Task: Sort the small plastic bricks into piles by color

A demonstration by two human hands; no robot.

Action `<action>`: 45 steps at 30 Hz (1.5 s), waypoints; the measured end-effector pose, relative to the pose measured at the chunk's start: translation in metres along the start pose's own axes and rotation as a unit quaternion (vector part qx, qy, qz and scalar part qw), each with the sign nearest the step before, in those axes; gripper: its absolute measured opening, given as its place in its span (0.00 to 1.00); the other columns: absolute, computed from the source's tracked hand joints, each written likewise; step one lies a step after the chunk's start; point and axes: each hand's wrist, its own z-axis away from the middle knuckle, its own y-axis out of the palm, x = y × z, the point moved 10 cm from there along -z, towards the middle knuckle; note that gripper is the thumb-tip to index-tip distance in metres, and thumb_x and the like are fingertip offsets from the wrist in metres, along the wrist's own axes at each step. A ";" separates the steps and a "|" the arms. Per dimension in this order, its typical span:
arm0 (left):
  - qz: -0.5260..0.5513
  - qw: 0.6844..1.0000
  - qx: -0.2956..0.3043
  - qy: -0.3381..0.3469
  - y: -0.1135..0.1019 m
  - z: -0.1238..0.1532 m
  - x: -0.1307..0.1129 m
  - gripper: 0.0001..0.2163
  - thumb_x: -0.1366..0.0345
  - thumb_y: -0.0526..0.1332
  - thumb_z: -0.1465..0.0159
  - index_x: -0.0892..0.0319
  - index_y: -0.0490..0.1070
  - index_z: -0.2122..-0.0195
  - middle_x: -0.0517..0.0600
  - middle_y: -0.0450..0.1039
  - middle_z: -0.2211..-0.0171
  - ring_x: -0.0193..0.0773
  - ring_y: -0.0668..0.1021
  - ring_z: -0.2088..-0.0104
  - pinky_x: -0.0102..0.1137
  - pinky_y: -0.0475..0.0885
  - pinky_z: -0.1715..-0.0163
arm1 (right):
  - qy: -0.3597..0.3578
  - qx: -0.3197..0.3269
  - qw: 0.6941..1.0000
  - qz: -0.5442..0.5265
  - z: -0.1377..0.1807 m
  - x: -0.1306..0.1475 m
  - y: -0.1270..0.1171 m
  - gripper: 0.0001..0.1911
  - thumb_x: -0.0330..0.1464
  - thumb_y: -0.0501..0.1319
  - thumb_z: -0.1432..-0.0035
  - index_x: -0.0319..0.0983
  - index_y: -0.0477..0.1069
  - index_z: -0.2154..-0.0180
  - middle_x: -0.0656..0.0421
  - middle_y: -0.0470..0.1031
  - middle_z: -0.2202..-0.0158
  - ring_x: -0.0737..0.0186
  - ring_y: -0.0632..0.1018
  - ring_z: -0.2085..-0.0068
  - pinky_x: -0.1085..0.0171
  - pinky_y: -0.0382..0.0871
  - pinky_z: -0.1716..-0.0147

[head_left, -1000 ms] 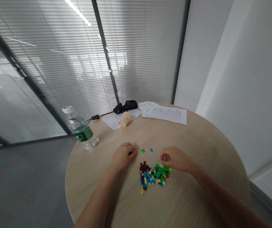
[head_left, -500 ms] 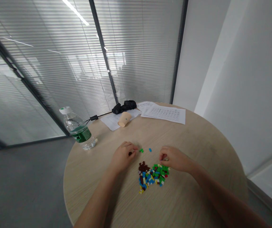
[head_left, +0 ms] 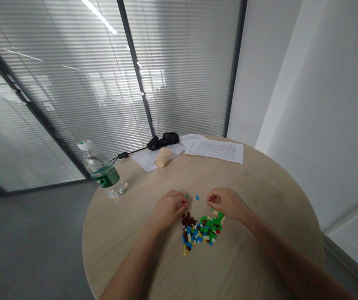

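The brick pile [head_left: 201,230] lies on the tabletop [head_left: 247,266], between the left grip [head_left: 170,205] and right grip [head_left: 227,203], slightly nearer the person. Both have curled fingers – whether clamped on something, I cannot tell. Since the earlier frame, the left has come closer, hiding more of the green piece [head_left: 187,196]. The pile looks loose – brown, blue, green, yellow.

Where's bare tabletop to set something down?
Bare table between the right hand and printed sheets; also between the left forearm and the table's left edge. Crowded: around the brick pile and loose blue brick; far edge, with cup and black bundle.
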 end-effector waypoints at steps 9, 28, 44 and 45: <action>-0.006 1.000 0.005 0.011 0.000 0.000 -0.006 0.08 0.67 0.54 0.38 0.58 0.74 0.64 0.49 0.74 0.66 0.38 0.72 0.61 0.30 0.66 0.60 | 0.016 -0.050 0.997 0.055 -0.015 -0.015 0.011 0.05 0.30 0.60 0.47 0.40 0.75 0.69 0.58 0.78 0.70 0.64 0.75 0.68 0.67 0.65 0.67; 0.004 1.000 0.018 0.020 0.004 0.001 -0.008 0.08 0.67 0.54 0.37 0.58 0.73 0.64 0.49 0.73 0.67 0.38 0.72 0.61 0.30 0.66 0.60 | -0.031 -0.050 0.996 0.063 -0.015 -0.015 0.016 0.08 0.30 0.59 0.44 0.39 0.77 0.68 0.56 0.76 0.65 0.64 0.74 0.63 0.66 0.65 0.60; 0.006 1.000 0.019 0.017 0.004 0.000 -0.008 0.08 0.68 0.55 0.38 0.58 0.74 0.65 0.49 0.74 0.66 0.38 0.72 0.61 0.30 0.66 0.60 | -0.091 -0.038 0.994 0.044 -0.009 -0.003 0.021 0.09 0.29 0.60 0.46 0.40 0.78 0.64 0.56 0.75 0.63 0.62 0.74 0.61 0.65 0.65 0.58; 0.007 1.000 0.020 0.017 0.004 0.000 -0.008 0.08 0.68 0.55 0.38 0.58 0.74 0.65 0.49 0.74 0.66 0.38 0.72 0.61 0.30 0.66 0.60 | -0.093 -0.038 0.994 0.042 -0.008 -0.003 0.021 0.08 0.30 0.60 0.45 0.40 0.78 0.65 0.56 0.75 0.64 0.62 0.74 0.61 0.65 0.66 0.58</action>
